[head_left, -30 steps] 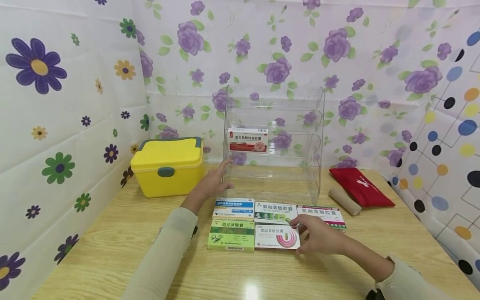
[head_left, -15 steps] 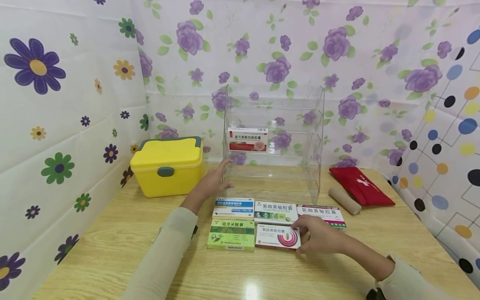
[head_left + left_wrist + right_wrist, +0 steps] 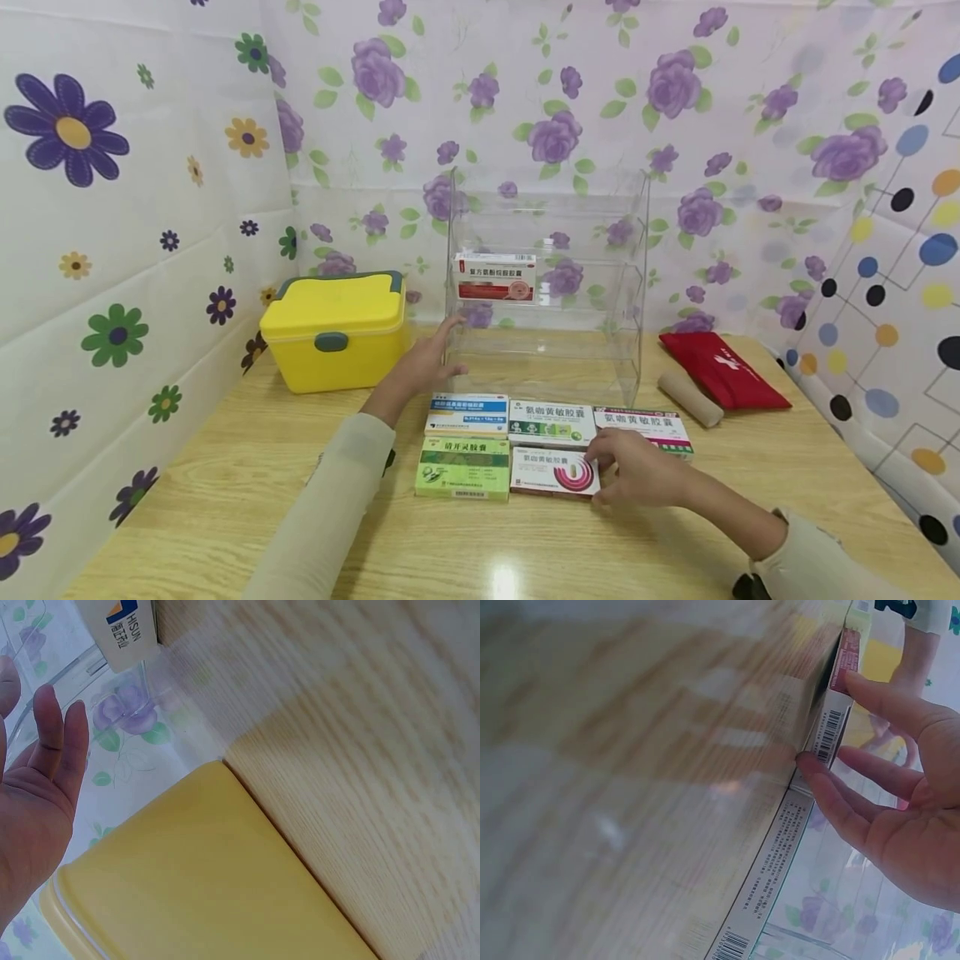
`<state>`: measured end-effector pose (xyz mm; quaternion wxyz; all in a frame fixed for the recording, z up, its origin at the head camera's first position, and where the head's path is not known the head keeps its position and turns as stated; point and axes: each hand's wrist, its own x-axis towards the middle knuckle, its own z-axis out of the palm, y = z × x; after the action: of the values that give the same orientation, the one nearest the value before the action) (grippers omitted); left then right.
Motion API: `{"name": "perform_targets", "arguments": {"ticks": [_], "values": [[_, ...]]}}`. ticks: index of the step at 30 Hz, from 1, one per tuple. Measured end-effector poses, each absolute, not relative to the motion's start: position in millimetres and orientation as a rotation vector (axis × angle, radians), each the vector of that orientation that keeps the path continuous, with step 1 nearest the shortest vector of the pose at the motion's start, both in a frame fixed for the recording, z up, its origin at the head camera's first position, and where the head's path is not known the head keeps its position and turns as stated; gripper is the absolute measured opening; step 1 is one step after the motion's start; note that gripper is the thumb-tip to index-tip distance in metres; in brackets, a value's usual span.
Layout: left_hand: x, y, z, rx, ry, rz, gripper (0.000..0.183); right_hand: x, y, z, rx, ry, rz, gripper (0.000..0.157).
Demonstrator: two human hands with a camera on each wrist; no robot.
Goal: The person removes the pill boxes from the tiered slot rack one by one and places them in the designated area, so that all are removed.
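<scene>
My right hand (image 3: pixel 637 471) pinches the right end of a white medicine box (image 3: pixel 551 472) with a pink swirl, in the front row on the table. In the right wrist view, thumb and fingers lie on both sides of that medicine box's barcoded end (image 3: pixel 829 735). The box's dark red front side shows along its lower edge. My left hand (image 3: pixel 427 362) rests against the left side of a clear tiered display stand (image 3: pixel 551 392); its fingers look extended in the left wrist view. A red-and-white medicine box (image 3: pixel 497 279) stands on a tier of the stand.
Beside the pinched box lies a green box (image 3: pixel 462 468). Behind are a blue-and-white box (image 3: pixel 467 417), a green-and-white box (image 3: pixel 551 423) and a pink-edged box (image 3: pixel 645 429). A yellow case (image 3: pixel 333 333) stands left; a beige roll (image 3: pixel 690 400) and red pouch (image 3: pixel 720 371) lie right.
The pink-swirl box has tilted slightly in my right hand, and its dark red front side has come into view. My left hand has stayed at the stand.
</scene>
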<state>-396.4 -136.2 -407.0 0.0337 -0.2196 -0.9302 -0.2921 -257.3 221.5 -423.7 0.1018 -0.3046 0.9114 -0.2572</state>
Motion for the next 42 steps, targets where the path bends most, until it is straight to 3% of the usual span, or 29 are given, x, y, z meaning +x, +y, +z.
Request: {"name": "perform_targets", "arguments": {"ticks": [42], "values": [[-395.6,-136.1,-403.4,-0.658,-2.876,-0.927,0.085,-261.1,223.0,-416.9,-0.983,2.718,-0.833,0.046]]}}
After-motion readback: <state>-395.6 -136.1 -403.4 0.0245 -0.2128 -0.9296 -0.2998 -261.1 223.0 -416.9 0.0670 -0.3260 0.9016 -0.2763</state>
